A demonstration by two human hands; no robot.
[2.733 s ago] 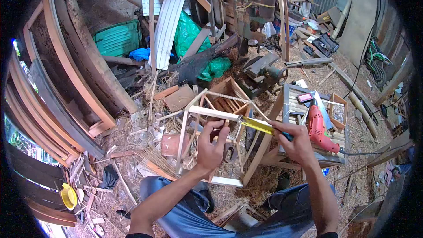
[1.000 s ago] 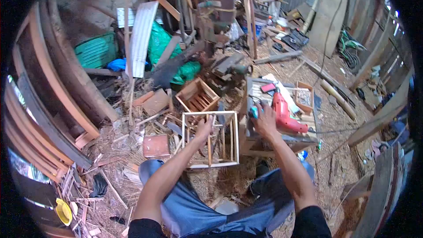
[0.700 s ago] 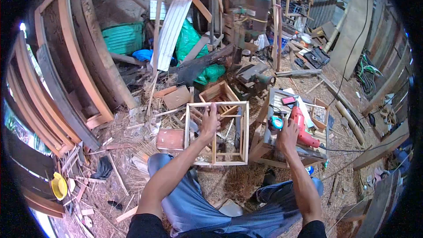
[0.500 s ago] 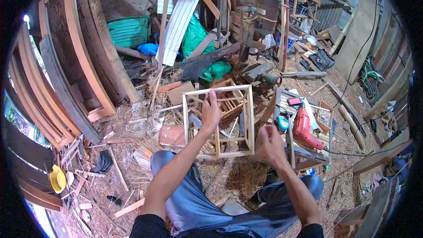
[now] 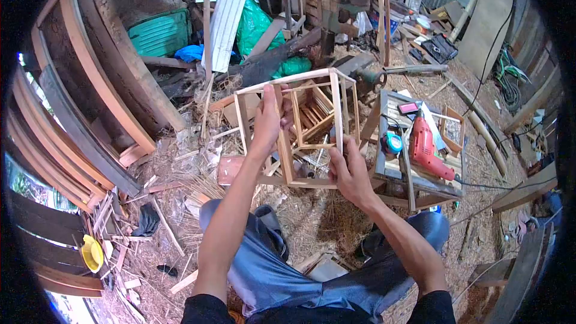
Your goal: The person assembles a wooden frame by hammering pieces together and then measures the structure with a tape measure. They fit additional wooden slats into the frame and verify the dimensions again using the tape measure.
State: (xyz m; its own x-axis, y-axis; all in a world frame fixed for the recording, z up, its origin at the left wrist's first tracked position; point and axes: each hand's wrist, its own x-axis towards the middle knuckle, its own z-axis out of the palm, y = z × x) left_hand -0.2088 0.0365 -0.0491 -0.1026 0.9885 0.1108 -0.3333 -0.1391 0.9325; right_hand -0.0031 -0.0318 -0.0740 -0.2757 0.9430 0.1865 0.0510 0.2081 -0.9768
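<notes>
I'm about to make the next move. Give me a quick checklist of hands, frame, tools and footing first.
1. Left hand gripping wooden frame: ok, near the top bar.
2. Right hand gripping it: ok, on the right side.
3. Frame joints tight: cannot tell.
4. Tape measure out of hand: ok, on the slatted stand.
5. Red drill unplugged: cannot tell, plug not visible.
6. Floor uncluttered: not ok, wood scraps around.

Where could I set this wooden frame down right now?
Likeliest, the shavings-strewn floor between your knees, below the wooden frame. A narrower strip runs between the stand and the pole to its right. The stand's top is crowded by the drill and tape measure; wood scraps litter the floor to the left.
</notes>
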